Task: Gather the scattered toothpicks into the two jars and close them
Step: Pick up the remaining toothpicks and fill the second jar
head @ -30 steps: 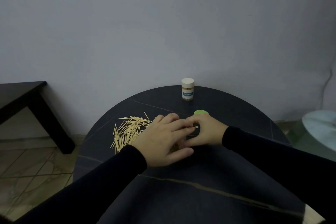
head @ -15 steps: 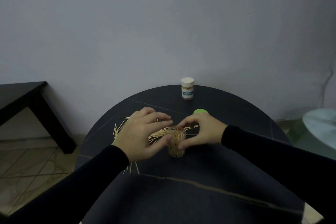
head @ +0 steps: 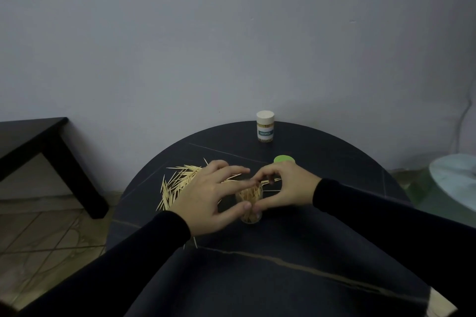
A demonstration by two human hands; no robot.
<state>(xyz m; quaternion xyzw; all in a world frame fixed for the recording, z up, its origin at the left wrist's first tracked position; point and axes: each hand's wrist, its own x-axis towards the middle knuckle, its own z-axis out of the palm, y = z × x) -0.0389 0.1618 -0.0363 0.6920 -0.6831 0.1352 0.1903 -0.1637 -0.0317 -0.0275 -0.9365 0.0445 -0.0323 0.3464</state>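
Observation:
An open clear jar point(head: 249, 210) partly filled with toothpicks stands upright at the middle of the round dark table point(head: 334, 152). My right hand point(head: 286, 189) grips it from the right, thumb and forefinger curled round its rim. My left hand point(head: 211, 198) reaches in from the left with its fingers stretched over the jar's mouth and its thumb against the jar's side. A pile of loose toothpicks point(head: 175, 184) lies left of the jar, partly under my left hand. The green lid point(head: 283, 159) lies flat behind my right hand. A second jar point(head: 265, 126), closed with a white lid, stands at the far edge.
A few stray toothpicks point(head: 191, 243) lie by my left wrist. A black side table point(head: 31, 136) stands to the left over a tiled floor. A pale round object point(head: 453, 175) sits off the table's right side. A grey wall is close behind.
My left hand went left over the toothpick pile, uncovering the jar, then came back right to the jar's mouth. My right hand stayed on the jar.

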